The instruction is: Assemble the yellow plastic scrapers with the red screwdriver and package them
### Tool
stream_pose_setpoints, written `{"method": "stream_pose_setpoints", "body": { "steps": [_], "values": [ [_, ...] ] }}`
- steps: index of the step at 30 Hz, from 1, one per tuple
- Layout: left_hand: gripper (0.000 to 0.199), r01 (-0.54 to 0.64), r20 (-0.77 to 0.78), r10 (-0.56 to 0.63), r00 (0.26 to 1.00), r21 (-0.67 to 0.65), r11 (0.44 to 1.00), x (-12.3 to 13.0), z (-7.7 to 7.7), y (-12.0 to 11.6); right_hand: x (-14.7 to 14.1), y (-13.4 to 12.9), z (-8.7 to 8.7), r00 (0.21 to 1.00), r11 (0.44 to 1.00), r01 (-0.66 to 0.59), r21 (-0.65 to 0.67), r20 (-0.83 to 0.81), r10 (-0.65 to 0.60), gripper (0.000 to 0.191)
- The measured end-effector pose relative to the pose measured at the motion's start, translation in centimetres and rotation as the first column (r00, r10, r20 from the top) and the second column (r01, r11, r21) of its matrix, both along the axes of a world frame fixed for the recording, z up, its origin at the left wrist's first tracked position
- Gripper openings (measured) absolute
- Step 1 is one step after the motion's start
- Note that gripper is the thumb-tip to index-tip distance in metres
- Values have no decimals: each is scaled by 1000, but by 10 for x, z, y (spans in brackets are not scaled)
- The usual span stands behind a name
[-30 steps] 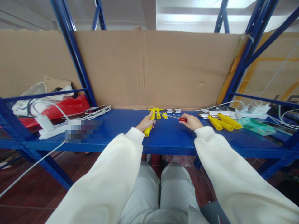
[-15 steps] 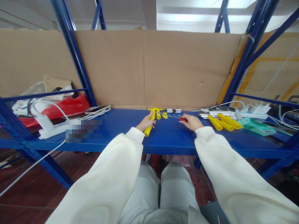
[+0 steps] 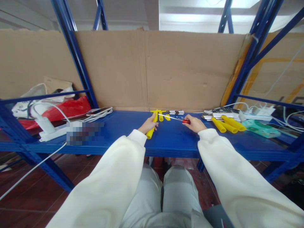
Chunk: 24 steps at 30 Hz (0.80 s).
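Note:
My left hand (image 3: 148, 124) is closed around a yellow tube-shaped piece (image 3: 150, 133) with a crosspiece at its far end. In my right hand (image 3: 195, 123) is a screwdriver (image 3: 186, 121) with a red handle, held by the fingers. Its long thin shaft points left, and the tip meets the yellow piece near its far end; whether it sits in a screw is too small to tell. Just right of the held piece lies another yellow tube piece (image 3: 161, 117), with a smaller yellow part (image 3: 167, 117) beside it. Small bits (image 3: 178, 118) lie near the shaft.
Black-and-white strips (image 3: 176, 112) lie at the back of the blue shelf (image 3: 123, 133). Several yellow tubes (image 3: 229, 126) and a green packet (image 3: 262, 128) are at right. White power strips and cables (image 3: 55, 130) sit at left. Cardboard (image 3: 185, 69) stands behind.
Both hands stay in place. The screwdriver's shaft catches the light differently, looking brighter now; its tip remains at the yellow piece.

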<state>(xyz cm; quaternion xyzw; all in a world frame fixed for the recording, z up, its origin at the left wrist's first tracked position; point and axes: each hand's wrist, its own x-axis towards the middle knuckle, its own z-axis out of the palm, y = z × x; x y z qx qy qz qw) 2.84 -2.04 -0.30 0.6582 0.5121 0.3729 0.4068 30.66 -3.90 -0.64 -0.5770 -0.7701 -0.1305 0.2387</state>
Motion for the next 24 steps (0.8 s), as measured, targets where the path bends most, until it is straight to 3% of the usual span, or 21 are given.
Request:
{"method": "stream_pose_setpoints", "body": {
  "steps": [10, 24],
  "values": [
    [79, -14, -28, 14, 1000, 7, 1000, 0, 1, 0, -1, -1, 0, 1000, 1000, -6, -6, 16, 6, 11],
    [80, -18, 12, 17, 1000, 14, 1000, 0, -2, 3, 1, 0, -1, 998, 997, -51, -62, 27, 53, 25]
  ]
}}
